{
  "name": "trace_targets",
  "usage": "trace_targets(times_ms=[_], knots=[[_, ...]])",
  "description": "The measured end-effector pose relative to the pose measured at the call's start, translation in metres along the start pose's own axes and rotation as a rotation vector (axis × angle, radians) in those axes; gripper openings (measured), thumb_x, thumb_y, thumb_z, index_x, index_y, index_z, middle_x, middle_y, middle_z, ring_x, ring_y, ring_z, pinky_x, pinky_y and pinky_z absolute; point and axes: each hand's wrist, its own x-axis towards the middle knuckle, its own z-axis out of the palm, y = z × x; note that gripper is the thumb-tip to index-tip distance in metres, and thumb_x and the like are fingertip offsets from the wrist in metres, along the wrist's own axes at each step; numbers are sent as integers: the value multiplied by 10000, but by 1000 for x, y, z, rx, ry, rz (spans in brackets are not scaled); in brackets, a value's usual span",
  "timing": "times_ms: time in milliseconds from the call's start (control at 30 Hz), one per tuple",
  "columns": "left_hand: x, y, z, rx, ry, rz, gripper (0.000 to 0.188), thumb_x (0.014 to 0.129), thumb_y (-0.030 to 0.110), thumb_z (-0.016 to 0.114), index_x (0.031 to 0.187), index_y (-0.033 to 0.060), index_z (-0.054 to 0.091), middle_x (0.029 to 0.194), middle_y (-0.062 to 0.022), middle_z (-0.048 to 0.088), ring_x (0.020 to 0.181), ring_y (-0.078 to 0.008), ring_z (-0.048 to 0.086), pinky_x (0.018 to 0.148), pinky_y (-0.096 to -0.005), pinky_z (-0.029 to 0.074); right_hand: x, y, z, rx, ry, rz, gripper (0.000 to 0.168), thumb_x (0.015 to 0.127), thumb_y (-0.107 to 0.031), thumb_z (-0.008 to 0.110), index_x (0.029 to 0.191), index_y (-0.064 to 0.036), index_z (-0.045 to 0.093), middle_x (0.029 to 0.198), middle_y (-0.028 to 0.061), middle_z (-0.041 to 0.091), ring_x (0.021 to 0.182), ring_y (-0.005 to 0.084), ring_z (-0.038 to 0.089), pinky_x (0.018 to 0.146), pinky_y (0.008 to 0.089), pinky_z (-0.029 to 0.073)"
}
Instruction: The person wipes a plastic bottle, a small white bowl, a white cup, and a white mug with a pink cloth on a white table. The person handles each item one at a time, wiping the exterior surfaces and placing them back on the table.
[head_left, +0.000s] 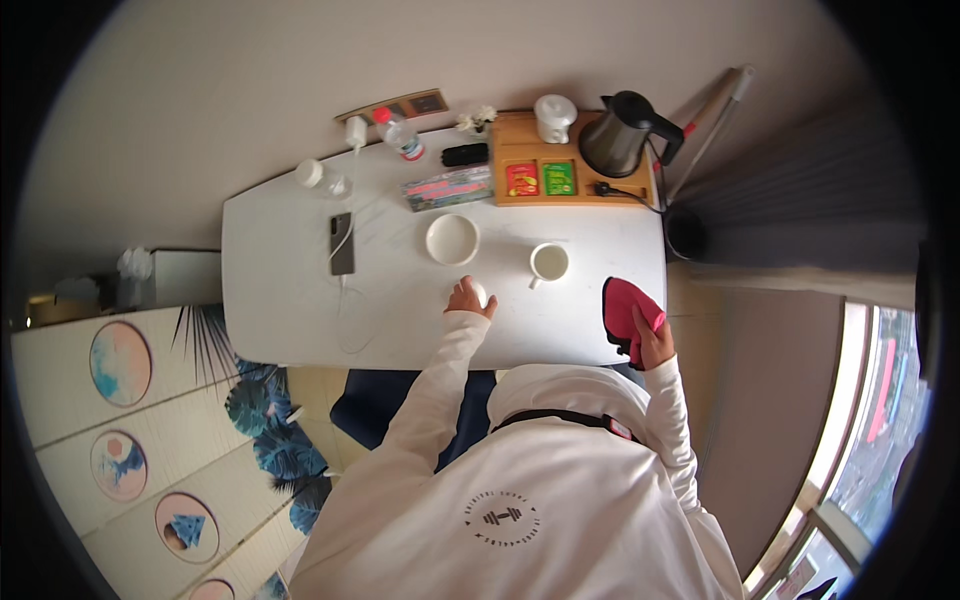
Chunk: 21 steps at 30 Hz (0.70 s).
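Note:
My left hand (470, 297) is curled round a small white rounded object (478, 291) at the near middle of the white table (397, 315); most of that object is hidden by the hand. Just beyond it sits a white bowl (452, 240). A white mug (549, 262) stands to the right of the bowl, its handle towards me. My right hand (654, 341) grips a red cloth with black edging (626, 311) at the table's right near edge, part of it lying over the tabletop.
A wooden tray (517, 201) at the back right bears an electric kettle (616, 139), a white lidded cup (555, 118) and sachets. Left of it are a patterned box (450, 189), a black case (465, 155), a plastic bottle (401, 136), a clear jar (330, 182) and a charging phone (343, 251).

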Motion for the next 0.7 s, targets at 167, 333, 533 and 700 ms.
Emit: trace_targets(times_ms=[167, 333, 533, 700], knots=[[8, 45, 19, -587, -33, 164, 606, 682, 361, 768, 1127, 83, 465, 943, -100, 541, 720, -201, 543, 633, -328, 469, 5, 20, -2, 183, 270, -33, 258, 916, -273, 550, 974, -30, 615, 528, -8, 510, 397, 72, 441, 375, 227, 315], [29, 57, 57, -440, -83, 416, 322, 808, 351, 648, 920, 54, 596, 891, -106, 588, 713, -207, 557, 635, -323, 474, -2, 19, -2, 252, 342, -40, 320, 935, -323, 502, 1057, -36, 574, 491, 14, 502, 339, 108, 440, 330, 244, 328], [17, 51, 105, -963, -165, 16, 273, 882, 318, 570, 957, 63, 633, 975, -125, 554, 738, -227, 596, 720, -322, 521, -9, 38, -2, 220, 322, -17, 327, 936, -332, 499, 1036, -37, 595, 536, 4, 517, 408, 96, 468, 392, 236, 362], [14, 59, 87, -566, 163, 320, 255, 901, 304, 539, 852, 57, 583, 870, -99, 554, 691, -273, 570, 628, -367, 468, 13, 51, -8, 176, 246, -24, 332, 927, -327, 512, 1065, -36, 593, 606, 7, 547, 415, 89, 457, 402, 237, 359]])
